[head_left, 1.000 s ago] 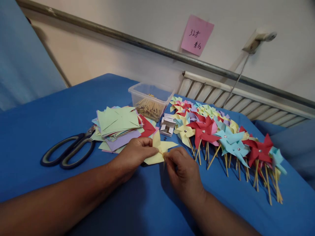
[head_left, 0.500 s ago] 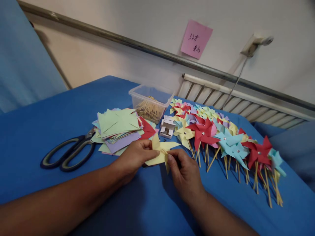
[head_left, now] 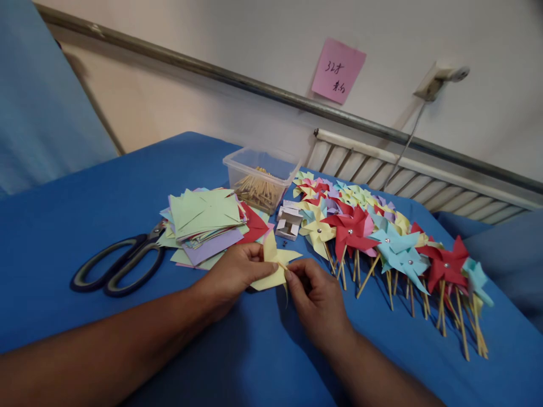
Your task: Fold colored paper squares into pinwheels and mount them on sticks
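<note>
A pale yellow paper pinwheel (head_left: 270, 278), partly folded, is held between both hands above the blue cloth. My left hand (head_left: 237, 268) pinches its left side, thumb on top and fingers beneath. From the right, my right hand (head_left: 316, 297) pinches a corner of the same paper near its middle with thumb and index finger. One blade stands up and another points to the right. Fingers cover part of the centre, so I cannot tell whether a pin is there. Just beyond the hands lie a few tiny dark pieces (head_left: 284, 243) beside a small open white box (head_left: 289, 220).
Left of the hands, a stack of cut coloured paper (head_left: 206, 213) lies partly over large scissors (head_left: 116, 263). Behind stands a clear plastic box (head_left: 261, 178) holding thin wooden sticks. Finished pinwheels (head_left: 350, 232) on sticks spread along the right. A radiator (head_left: 369, 161) lines the wall.
My right hand has shifted slightly left and down, drawing the paper corner in toward the pinwheel's middle. The right-pointing blade shows shorter. My left hand keeps its hold.
</note>
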Motion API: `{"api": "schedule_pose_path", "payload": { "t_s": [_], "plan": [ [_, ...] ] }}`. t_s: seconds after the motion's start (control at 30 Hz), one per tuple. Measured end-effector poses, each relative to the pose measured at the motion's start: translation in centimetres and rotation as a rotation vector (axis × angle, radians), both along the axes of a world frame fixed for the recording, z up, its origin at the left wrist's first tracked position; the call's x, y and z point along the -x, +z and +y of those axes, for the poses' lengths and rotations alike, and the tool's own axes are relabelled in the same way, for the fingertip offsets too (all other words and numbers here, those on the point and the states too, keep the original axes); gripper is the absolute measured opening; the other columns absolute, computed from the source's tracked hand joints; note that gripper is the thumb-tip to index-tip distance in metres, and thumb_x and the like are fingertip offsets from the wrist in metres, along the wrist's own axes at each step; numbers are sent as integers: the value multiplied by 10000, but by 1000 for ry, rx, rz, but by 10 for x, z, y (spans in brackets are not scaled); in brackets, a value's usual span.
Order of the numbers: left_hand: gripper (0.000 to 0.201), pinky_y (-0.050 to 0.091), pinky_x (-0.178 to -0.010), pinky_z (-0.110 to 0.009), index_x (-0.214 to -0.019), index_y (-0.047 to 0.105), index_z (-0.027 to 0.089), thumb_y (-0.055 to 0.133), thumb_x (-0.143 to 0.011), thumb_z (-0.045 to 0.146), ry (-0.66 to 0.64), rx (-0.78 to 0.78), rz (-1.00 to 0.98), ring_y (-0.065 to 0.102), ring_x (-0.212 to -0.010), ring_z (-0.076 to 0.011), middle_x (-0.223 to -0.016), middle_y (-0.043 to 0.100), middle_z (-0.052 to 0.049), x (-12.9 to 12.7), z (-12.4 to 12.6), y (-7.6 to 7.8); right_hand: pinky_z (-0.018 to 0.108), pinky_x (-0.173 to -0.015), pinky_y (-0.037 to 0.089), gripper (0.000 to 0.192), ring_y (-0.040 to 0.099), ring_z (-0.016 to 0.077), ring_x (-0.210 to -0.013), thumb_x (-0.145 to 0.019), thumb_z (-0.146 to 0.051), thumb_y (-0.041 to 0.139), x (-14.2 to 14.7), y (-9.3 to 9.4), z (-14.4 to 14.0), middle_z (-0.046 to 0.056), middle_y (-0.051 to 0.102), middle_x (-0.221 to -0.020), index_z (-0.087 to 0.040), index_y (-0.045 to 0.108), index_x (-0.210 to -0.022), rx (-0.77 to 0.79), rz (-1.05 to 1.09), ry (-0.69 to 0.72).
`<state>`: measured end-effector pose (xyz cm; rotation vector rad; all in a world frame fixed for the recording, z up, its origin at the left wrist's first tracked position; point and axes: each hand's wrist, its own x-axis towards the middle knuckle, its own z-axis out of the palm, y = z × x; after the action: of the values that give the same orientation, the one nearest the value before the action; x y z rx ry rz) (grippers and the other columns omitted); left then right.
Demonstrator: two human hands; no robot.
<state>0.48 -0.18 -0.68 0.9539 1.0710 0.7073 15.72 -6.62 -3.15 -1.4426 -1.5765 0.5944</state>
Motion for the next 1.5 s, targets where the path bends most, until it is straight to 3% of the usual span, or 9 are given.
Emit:
{"api": "schedule_pose_path", "payload": {
  "t_s": [0.23, 0.6, 0.93, 1.27, 1.5],
  "plan": [
    [218, 421, -561, -237, -743, 651, 140, 788, -595, 224, -33, -11, 16, 612, -575, -143, -646, 692, -7, 0, 1, -2, 246, -595, 449, 94, 580, 139, -655, -894, -199, 533, 0, 0, 1, 1, 628, -740, -195, 619, -856, -10, 18, 4],
    [264, 456, -572, -265, -755, 675, 141, 809, -578, 285, -46, -30, 60, 648, -613, -184, -656, 699, -18, 1, 1, -2, 274, -648, 454, 126, 584, 161, -728, -911, -169, 510, 0, 8, -3, 23, 613, -781, -201, 632, -898, -101, -119, 31],
    [224, 411, -563, -228, -742, 655, 137, 789, -611, 261, -44, -30, 64, 587, -573, -127, -632, 672, 4, 2, -1, -1, 269, -679, 453, 136, 591, 162, -778, -905, -128, 510, -1, 6, -2, 23, 610, -825, -202, 623, -925, -156, -140, 73],
    [224, 424, -563, -233, -774, 663, 127, 790, -620, 229, -47, -2, 20, 596, -569, -123, -653, 679, -5, 2, 2, -9, 279, -721, 468, 173, 600, 163, -836, -909, -102, 494, -2, 2, 0, 33, 629, -886, -198, 617, -984, -231, -119, 94],
    [160, 393, -513, -204, -752, 663, 130, 761, -635, 177, -29, -13, 17, 554, -503, -91, -586, 650, 23, 2, 0, -4, 270, -670, 457, 146, 586, 154, -779, -900, -104, 518, -2, 3, -3, 20, 610, -839, -197, 619, -952, -248, -103, 88]
  ]
}}
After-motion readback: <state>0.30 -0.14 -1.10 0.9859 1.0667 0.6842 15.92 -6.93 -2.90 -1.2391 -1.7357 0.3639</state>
